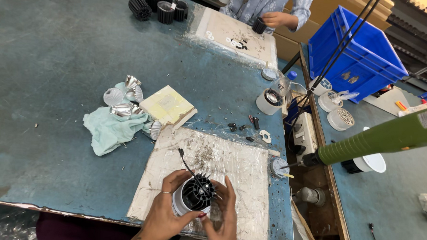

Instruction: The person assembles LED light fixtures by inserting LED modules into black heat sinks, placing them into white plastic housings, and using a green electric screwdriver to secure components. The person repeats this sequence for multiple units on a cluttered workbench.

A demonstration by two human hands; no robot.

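Note:
Both my hands hold a round lamp body [195, 194] with a black finned heat sink and a white rim, just above a worn white work mat [230, 172]. My left hand [165, 213] cups its left side and underside. My right hand [224, 215] grips its right side, fingers pointing up. A thin black wire [186, 162] runs up from the heat sink to a small plug. Small screws and debris [203, 155] lie scattered on the mat above it.
A teal cloth [106, 128] with several shiny reflectors and a yellow pad [166, 104] lie to the left. A green powered screwdriver [378, 137] hangs at right. Several black heat sinks [158, 7], another person's hand [274, 18], a blue crate [353, 44] and small tubs stand beyond.

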